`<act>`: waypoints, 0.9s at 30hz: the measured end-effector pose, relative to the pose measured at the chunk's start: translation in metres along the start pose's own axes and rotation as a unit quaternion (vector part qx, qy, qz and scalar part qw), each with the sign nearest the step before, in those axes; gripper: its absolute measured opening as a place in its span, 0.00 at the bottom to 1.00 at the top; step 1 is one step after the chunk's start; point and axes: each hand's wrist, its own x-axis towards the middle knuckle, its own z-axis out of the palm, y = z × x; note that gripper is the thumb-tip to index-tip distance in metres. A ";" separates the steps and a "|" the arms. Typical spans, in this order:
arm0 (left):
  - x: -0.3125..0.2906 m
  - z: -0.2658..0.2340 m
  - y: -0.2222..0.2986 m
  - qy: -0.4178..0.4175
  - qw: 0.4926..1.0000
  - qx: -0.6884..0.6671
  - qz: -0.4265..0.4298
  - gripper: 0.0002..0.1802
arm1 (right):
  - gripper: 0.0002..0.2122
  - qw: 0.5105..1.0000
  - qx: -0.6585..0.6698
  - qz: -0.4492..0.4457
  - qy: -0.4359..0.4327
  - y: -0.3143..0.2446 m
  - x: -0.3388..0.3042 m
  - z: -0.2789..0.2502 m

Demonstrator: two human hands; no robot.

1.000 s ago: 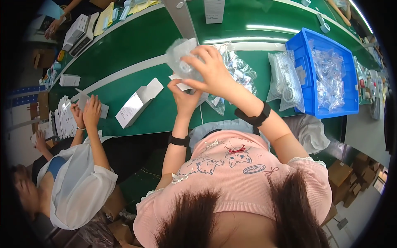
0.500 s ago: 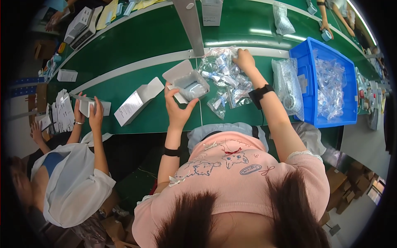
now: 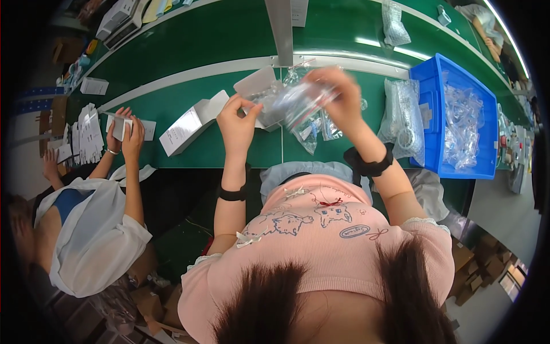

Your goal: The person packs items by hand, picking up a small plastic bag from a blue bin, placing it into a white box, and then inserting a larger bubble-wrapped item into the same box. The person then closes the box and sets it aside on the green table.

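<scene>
My left hand [image 3: 238, 123] pinches the near-left edge of an open white box [image 3: 256, 86], whose lid flap stands up at the back. In my right hand [image 3: 341, 100], smeared by motion, is a transparent zip bag [image 3: 306, 106] with small parts inside. It hangs over the right side of the box and hides part of its opening. Bubble wrap shows in the box. Below and behind the held bag, more small bags [image 3: 309, 142] of blue-and-white parts lie on the green bench. Left of my left hand lies another white box [image 3: 186, 129] with its flap open.
A blue bin [image 3: 432, 114] full of transparent bags stands at the right, beside bubble-wrapped packs [image 3: 404, 120]. A metal post [image 3: 281, 31] rises behind the box. To the left, a co-worker's hands [image 3: 126, 135] hold a white box, near a stack of white papers [image 3: 89, 137].
My right hand has lifted a zip bag from the pile and brought it nearer, over the box. My left hand has closed on the box edge. My view has shifted slightly.
</scene>
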 end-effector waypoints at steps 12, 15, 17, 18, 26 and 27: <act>0.002 0.005 -0.012 0.017 0.993 -0.115 -0.016 0.09 | 0.10 0.904 -0.325 -0.116 -0.253 0.015 -0.017 0.042; 0.001 0.007 -0.009 0.017 0.994 -0.110 -0.017 0.09 | 0.10 0.903 -0.348 -0.110 -0.228 0.009 -0.013 0.046; -0.002 0.004 -0.018 0.032 0.995 -0.092 0.003 0.08 | 0.12 0.901 -0.351 -0.098 -0.237 -0.001 -0.012 0.050; -0.002 0.005 -0.019 0.037 0.996 -0.085 0.015 0.08 | 0.12 0.898 -0.359 -0.099 -0.232 -0.002 -0.013 0.049; -0.007 0.007 -0.012 0.041 0.992 -0.114 -0.032 0.09 | 0.25 0.930 -0.338 0.057 -0.136 0.005 -0.022 0.052; -0.008 0.006 -0.009 0.039 0.992 -0.114 -0.030 0.09 | 0.27 0.960 -0.245 0.089 -0.104 0.008 -0.023 0.051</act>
